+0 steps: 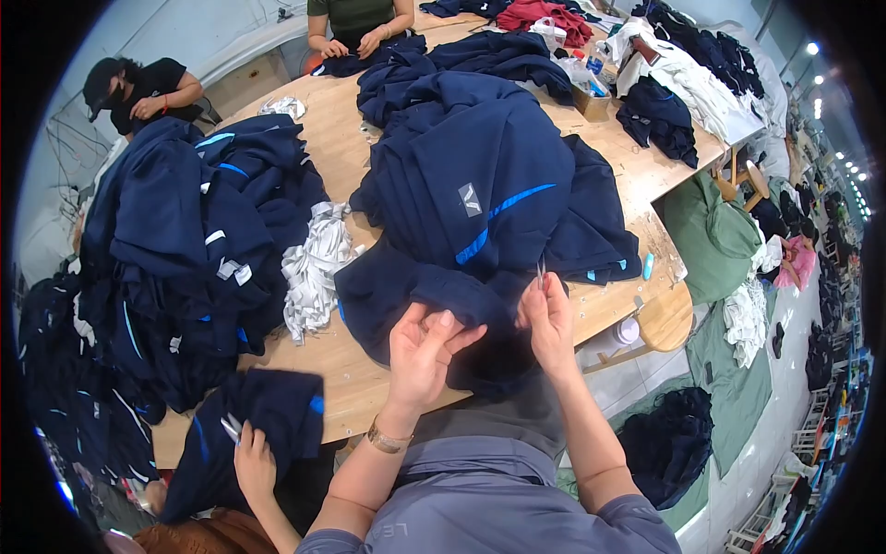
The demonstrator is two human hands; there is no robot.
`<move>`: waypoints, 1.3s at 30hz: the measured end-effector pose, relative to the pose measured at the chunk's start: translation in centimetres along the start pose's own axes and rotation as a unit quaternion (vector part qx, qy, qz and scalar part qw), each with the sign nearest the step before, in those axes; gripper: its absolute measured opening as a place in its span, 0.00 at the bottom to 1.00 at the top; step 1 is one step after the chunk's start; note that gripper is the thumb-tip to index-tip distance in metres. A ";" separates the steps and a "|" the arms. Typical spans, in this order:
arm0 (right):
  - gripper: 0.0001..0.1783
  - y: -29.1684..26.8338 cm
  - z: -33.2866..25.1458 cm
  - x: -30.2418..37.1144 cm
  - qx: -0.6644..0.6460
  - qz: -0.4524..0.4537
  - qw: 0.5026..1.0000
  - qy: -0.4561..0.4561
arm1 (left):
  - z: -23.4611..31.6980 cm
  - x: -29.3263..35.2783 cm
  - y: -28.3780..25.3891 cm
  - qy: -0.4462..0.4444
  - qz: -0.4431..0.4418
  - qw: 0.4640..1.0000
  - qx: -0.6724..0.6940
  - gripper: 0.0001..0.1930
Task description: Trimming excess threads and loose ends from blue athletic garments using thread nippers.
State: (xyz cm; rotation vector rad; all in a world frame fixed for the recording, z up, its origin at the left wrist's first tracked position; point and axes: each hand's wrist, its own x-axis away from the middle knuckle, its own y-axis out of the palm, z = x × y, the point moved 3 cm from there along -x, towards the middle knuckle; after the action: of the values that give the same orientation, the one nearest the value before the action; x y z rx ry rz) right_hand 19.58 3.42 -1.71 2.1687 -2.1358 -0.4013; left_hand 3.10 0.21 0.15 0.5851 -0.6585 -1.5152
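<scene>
A dark navy garment point(406, 286) lies bunched at the near edge of the table, in front of me. My left hand point(426, 355) is palm up beneath its edge, fingers curled against the cloth. Between the fingers of my right hand point(549, 319) is a small metal tool, its pointed blades point(542, 270) upward; it looks like thread snips, mostly covered by the hand. Just beyond rises a heap of navy garments point(434, 157) with bright blue stripes and a grey patch on the top piece.
At left stands another navy heap point(157, 222) beside white fabric strips point(318, 268). A neighbour's hand point(254, 462) holds scissors point(231, 427) over a navy piece. Two people work across the table point(328, 120). A wooden stool point(666, 323) and a green sack point(706, 240) are at right.
</scene>
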 end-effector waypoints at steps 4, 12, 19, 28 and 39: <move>0.22 2.3 -1.8 -0.2 0.189 -0.068 0.972 -0.122 | 0.1 0.1 0.2 -0.029 -0.002 0.999 0.040 0.12; 0.12 0.0 1.4 -1.6 -0.267 -0.006 0.944 0.194 | 0.3 0.1 -1.1 -0.062 0.040 0.967 -0.243 0.14; 0.05 -0.8 2.0 -1.3 -0.396 -0.007 0.883 0.251 | 1.8 -0.9 0.5 0.258 0.033 0.712 -0.652 0.26; 0.03 -1.7 3.7 -1.4 -0.479 -0.039 0.826 0.294 | -0.6 -2.4 -3.3 0.009 -0.116 0.855 -0.506 0.14; 0.11 -3.7 6.0 -3.9 -0.510 0.009 0.808 0.296 | -0.5 -0.9 -2.2 0.234 0.066 0.727 -0.642 0.16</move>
State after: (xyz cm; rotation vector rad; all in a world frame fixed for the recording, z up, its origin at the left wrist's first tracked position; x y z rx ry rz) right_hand 21.78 8.17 -7.80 1.3586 -1.1397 -0.5825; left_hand 1.92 1.13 -1.78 -0.1929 0.7663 -1.2420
